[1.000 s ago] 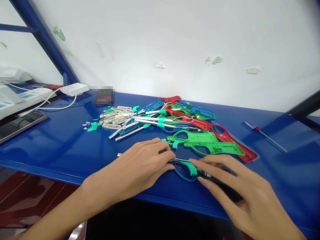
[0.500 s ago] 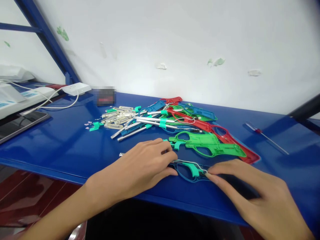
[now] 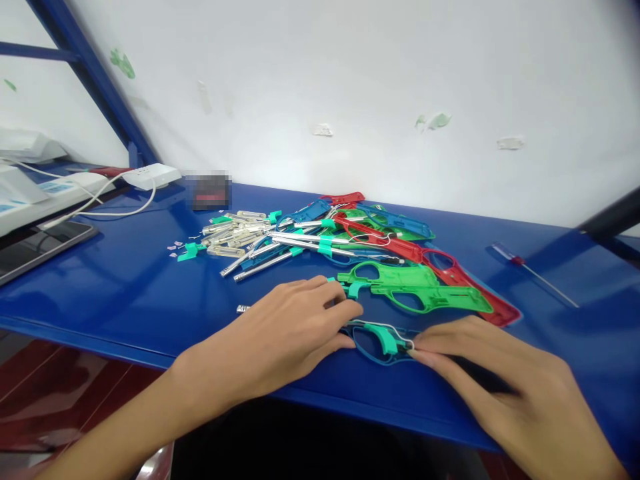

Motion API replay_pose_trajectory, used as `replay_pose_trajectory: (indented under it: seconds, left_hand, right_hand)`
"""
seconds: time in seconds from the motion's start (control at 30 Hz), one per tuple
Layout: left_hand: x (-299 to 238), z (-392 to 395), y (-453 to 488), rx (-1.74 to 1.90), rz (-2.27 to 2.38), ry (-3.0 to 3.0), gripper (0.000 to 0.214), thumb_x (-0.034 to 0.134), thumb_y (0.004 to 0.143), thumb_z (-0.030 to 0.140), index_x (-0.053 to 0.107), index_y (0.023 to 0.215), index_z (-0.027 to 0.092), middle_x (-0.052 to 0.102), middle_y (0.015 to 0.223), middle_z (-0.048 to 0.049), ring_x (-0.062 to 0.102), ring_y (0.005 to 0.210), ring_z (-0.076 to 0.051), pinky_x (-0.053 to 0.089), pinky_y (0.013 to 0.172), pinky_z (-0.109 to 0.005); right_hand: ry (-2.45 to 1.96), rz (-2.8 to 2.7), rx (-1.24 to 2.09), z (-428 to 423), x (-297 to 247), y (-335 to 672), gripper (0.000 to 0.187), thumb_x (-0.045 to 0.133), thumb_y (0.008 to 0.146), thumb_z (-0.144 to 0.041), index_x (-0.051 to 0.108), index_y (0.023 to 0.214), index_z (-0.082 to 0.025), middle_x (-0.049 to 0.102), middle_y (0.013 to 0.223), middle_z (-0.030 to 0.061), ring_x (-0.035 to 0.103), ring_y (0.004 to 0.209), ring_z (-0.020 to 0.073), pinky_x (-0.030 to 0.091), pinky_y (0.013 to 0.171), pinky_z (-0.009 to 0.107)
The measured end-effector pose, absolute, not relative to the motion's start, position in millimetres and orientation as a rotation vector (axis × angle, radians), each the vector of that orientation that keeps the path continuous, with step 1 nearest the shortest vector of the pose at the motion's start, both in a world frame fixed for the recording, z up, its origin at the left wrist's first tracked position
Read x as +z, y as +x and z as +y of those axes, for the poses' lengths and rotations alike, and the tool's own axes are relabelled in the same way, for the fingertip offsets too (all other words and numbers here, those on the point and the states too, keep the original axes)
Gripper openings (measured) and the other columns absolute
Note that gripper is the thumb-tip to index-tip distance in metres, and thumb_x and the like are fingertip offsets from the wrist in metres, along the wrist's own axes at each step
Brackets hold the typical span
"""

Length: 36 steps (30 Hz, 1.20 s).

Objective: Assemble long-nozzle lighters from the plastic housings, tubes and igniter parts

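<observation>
A blue lighter casing half [image 3: 379, 360] lies near the table's front edge, with a teal trigger [image 3: 383, 337] in it and a thin white wire [image 3: 401, 333] running along its top. Closed around the front part of this casing, my left hand [image 3: 295, 327] hides most of it; the tip of a metal tube [image 3: 243, 309] pokes out beyond the wrist side. My right hand [image 3: 505, 380] pinches the wire's end at the casing's handle with thumb and forefinger. The handle's far end is hidden under that hand. Just behind lie green casing halves [image 3: 425, 283].
Behind sits a pile of casing halves, including a red casing [image 3: 400, 247], metal tubes [image 3: 265, 268] and clear fuel tanks [image 3: 227, 250]. A screwdriver [image 3: 547, 283] lies right. At left are a phone [image 3: 45, 247], a power strip [image 3: 153, 175] and cables. The wall stands behind.
My right fingertips have shifted very slightly left at the wire's end, and my left forefinger has edged a little to the right. The casing and the pile stay in place.
</observation>
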<state>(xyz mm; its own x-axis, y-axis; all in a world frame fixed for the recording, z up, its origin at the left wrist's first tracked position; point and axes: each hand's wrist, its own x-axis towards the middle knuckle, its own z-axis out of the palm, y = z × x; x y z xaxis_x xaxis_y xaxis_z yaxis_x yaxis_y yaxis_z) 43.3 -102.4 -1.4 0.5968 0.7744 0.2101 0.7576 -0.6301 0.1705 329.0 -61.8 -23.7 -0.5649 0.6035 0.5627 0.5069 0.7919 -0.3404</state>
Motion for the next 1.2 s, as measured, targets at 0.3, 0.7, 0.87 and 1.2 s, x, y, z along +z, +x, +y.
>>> replay_pose_trajectory:
  seconds: [0.3,0.7,0.87,1.2]
  left_hand:
    - [0.9,-108.7,54.8,0.444,1.225,2.767,0.035,0.054,0.11,0.029,0.059,0.144,0.026,0.057,0.14,-0.0135,0.059,0.13,-0.029,0.055,0.106,-0.049]
    - [4.2,-111.9,60.0,0.452,1.24,2.821,0.031,0.056,0.109,0.034,0.069,0.133,0.02,0.062,0.135,-0.0162,0.061,0.128,-0.031,0.057,0.107,-0.052]
    - [4.5,-111.4,61.3,0.44,1.229,2.796,0.032,0.056,0.109,0.036,0.068,0.134,0.02,0.061,0.133,-0.0149,0.063,0.124,-0.031,0.057,0.106,-0.054]
    - [9.2,-112.0,46.2,0.485,1.234,2.581,0.044,0.058,0.107,0.025,0.056,0.15,0.031,0.059,0.142,-0.0072,0.063,0.125,-0.025,0.055,0.107,-0.043]
  right_hand:
    - [-0.823,-2.301,0.175,-63.2,-26.2,331.0,0.014,0.065,0.102,-0.039,0.077,0.095,-0.035,0.08,0.096,-0.0092,0.077,0.087,0.011,0.062,0.082,0.021]
    - [-0.906,-2.268,0.113,-68.2,-32.2,331.2,0.008,0.069,0.099,-0.039,0.073,0.1,-0.032,0.079,0.097,-0.0055,0.076,0.09,0.0167,0.059,0.086,0.031]
    - [-0.895,-2.294,0.098,-67.7,-30.8,330.6,0.01,0.07,0.099,-0.04,0.072,0.104,-0.032,0.079,0.1,-0.0035,0.076,0.091,0.0177,0.06,0.086,0.031]
    - [-0.812,-2.473,0.098,-65.9,-30.6,331.1,0.025,0.067,0.1,-0.048,0.076,0.122,-0.041,0.075,0.121,-0.0014,0.076,0.105,0.0202,0.065,0.087,0.033]
